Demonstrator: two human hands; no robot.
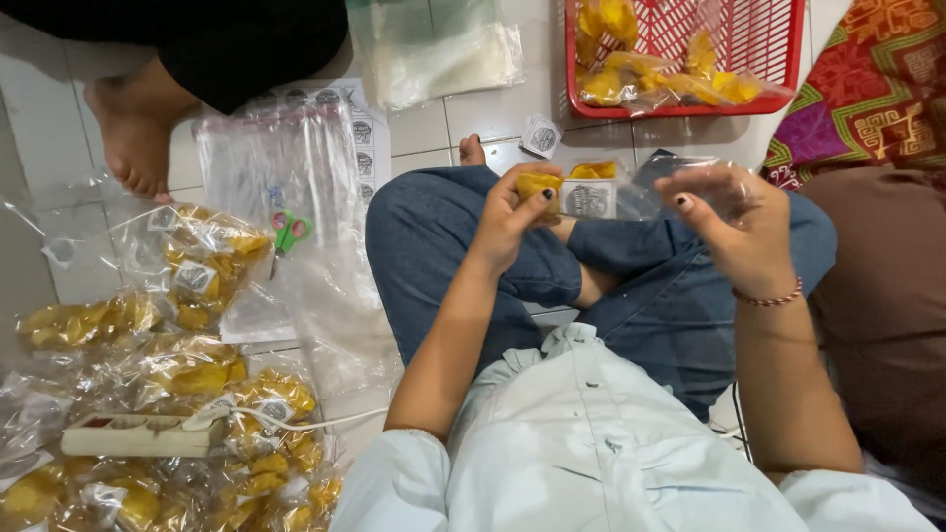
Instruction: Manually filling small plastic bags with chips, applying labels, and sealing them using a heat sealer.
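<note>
Head view: over the lap in blue jeans, the left hand (pixel 512 212) pinches a crinkly clear plastic bag (pixel 591 192) of yellow chips, its grip pressed together on the filled end beside one white label, while the right hand (pixel 734 232) holds the bag's empty glossy end in a half-curled grip. One red lattice basket (pixel 778 59) holds several filled bags; many more lie heaped on the tiled floor (pixel 473 118), with one pair of scissors (pixel 288 234) and one white power strip (pixel 133 433).

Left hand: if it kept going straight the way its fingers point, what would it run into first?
The left hand already grips the clear snack bag; straight beyond lies white floor tile, then probably the red basket, though depth is unclear.
</note>
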